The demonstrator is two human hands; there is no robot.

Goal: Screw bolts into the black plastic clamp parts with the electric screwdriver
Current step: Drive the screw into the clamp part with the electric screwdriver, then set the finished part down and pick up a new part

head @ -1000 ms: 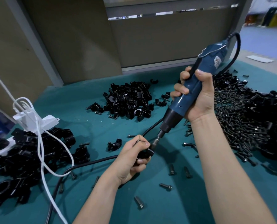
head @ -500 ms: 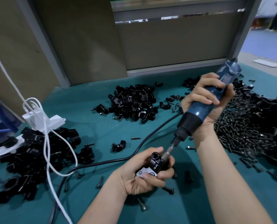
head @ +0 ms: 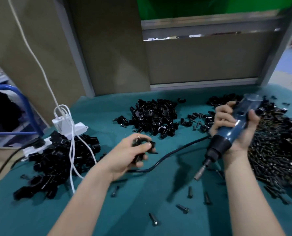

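**Work piece.** One black clamp part [head: 151, 144] is held clear of the tabletop [head: 138, 200], pinched between the thumb and curled fingers of the left hand [head: 126, 155]. The image is blurred here, and it cannot be told whether a bolt is seated in the part.

**Tool.** The right hand [head: 245, 135] is clenched round the blue body of the electric screwdriver [head: 231, 133]. The tool is tilted, with its bit [head: 199, 172] pointing down and toward the left and hanging just above the tabletop. The bit is well apart from the clamp part and is not engaged with it. Judgement: no driving is under way at this moment, and the part is either between bolts or being exchanged.

**Relative position.** The clamp part lies to the left of the tool and farther from the person than the bit. The screwdriver's dark cord [head: 175, 150] runs across the tabletop between the two hands.

**Stock layout.** A pile of bolts [head: 276, 150] sits beside the right hand. A heap of clamp parts [head: 155, 116] lies ahead at centre, and a second heap [head: 60, 154] lies beside the left hand. Judgement: stock is arranged for short reaches on either side. Loose bolts [head: 154, 218] are scattered near the person.

**Other.** A white cable [head: 72, 150] drapes over the left heap.
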